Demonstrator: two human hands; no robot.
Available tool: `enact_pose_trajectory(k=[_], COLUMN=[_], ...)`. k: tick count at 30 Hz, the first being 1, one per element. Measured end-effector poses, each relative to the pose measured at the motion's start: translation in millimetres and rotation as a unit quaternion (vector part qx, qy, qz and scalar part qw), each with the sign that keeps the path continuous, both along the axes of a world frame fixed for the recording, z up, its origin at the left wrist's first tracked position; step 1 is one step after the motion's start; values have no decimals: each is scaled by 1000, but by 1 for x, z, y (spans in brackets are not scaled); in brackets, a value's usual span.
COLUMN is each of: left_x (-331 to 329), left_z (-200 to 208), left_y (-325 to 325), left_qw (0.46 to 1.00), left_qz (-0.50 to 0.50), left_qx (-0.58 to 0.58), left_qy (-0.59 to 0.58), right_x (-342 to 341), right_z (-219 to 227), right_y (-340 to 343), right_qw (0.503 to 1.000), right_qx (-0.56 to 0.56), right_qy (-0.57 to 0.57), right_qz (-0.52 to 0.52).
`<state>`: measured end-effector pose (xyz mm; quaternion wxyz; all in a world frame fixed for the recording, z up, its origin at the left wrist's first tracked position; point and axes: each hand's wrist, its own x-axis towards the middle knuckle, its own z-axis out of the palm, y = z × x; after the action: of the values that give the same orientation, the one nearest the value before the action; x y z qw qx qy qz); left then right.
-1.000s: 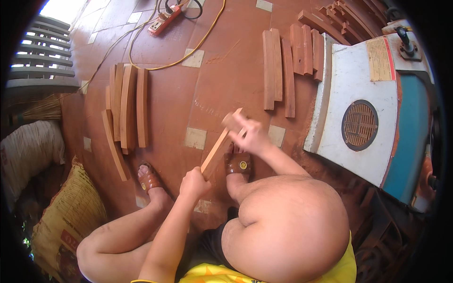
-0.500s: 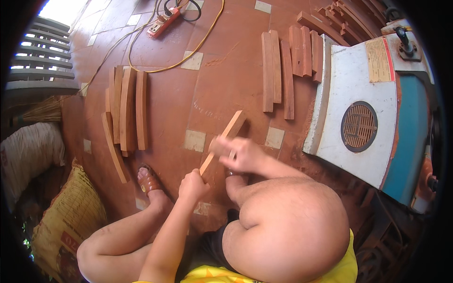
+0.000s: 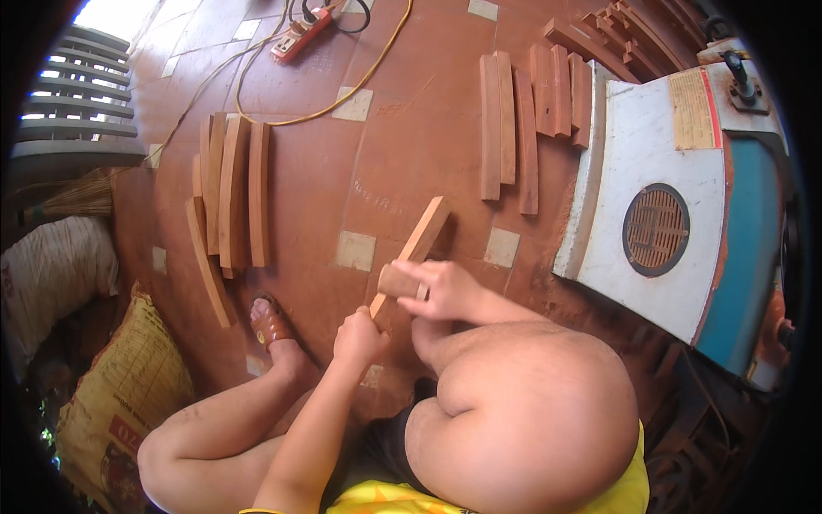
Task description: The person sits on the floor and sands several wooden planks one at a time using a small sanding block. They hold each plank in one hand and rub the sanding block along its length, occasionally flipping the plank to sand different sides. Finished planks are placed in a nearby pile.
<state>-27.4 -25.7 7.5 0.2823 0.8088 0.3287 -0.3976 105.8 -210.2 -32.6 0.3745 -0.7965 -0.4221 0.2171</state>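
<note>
A slim, square-edged wooden strip [image 3: 425, 230] slants up and away from me, its far end raised toward the middle of the floor. My left hand [image 3: 360, 337] is closed in a fist around its near end. Farther along, my right hand [image 3: 447, 289] presses a curled brown piece of sandpaper [image 3: 399, 281] over the strip. The fingers of that hand lie across the sheet, and the thumb is tucked near its lower edge. Part of the strip is covered by the sandpaper and fingers.
Wooden strips [image 3: 231, 201] lie on the tiles to the left; more strips [image 3: 491, 128] lie at right. A white and teal machine [image 3: 591, 214] stands beside them. Ahead are a power strip [image 3: 300, 36] and yellow cord [image 3: 381, 64]. Sacks [image 3: 128, 368] rest at left.
My right hand, blurred by motion before, has moved the sandpaper slightly down the strip toward my left hand. The left hand keeps its grip, and the view has shifted a little.
</note>
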Motion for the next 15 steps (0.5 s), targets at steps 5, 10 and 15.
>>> enact_pose_trajectory(k=[5,10,15], left_x=[3,8,-3], left_z=[3,5,-13], left_y=[-2,13,9], left_qw=[1000,999,995], left_qz=[1,7,38], left_qx=[-8,-46,-93], left_qy=[-3,3,-5], right_x=[84,30,25], right_z=[-39,-6,-14], right_y=[-22,-5,-4], right_qw=[972,997,995], right_qx=[-20,1,46], right_qy=[-68,-20,-51], right_qz=[-223,-72,-68])
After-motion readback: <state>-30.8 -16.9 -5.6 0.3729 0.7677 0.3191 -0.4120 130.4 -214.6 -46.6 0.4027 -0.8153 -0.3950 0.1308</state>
